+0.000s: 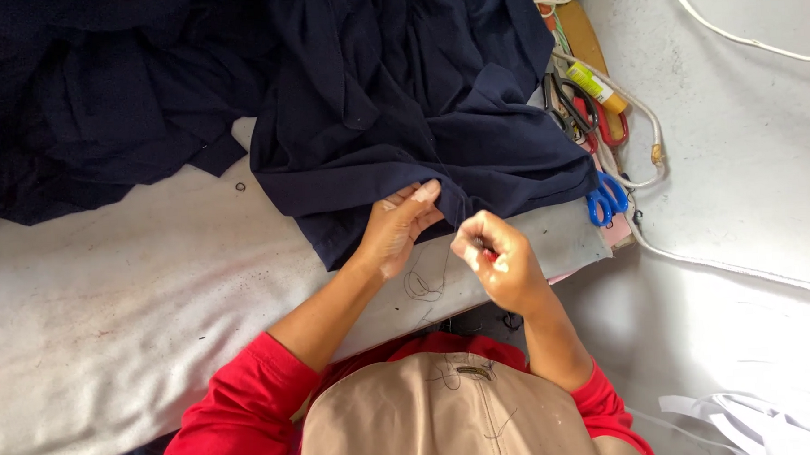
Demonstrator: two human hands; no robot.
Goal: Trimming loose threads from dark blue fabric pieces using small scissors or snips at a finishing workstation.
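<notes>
Navy-blue woven fabric [401,120] lies heaped across the upper half of the pale grey padded table [112,309], its folded hem hanging near the front edge just ahead of the person. Nearest the camera are the tan apron [429,415] and red sleeves [241,413]. The left hand [400,228] is closed on the hem, thumb on top and fingers tucked beneath, apparently to keep the edge flat and taut. The right hand [496,256] hovers just beside it, fingertips pinched narrow around something small with a hint of red; it is too tiny to name, though the grip suits a needle or a small thread tool. Loose dark thread [422,285] curls on the table between the wrists.

Farther right, blue-handled scissors [607,198] rest at the table's corner, with black-handled and red-handled scissors [580,114] beyond them, a yellow tube [595,84] and a white cord [720,261] trailing over the grey floor. A tiny dark ring [240,187] sits by the fabric's left edge. The garment's shape is lost in folds, and the heap runs out of view at the top.
</notes>
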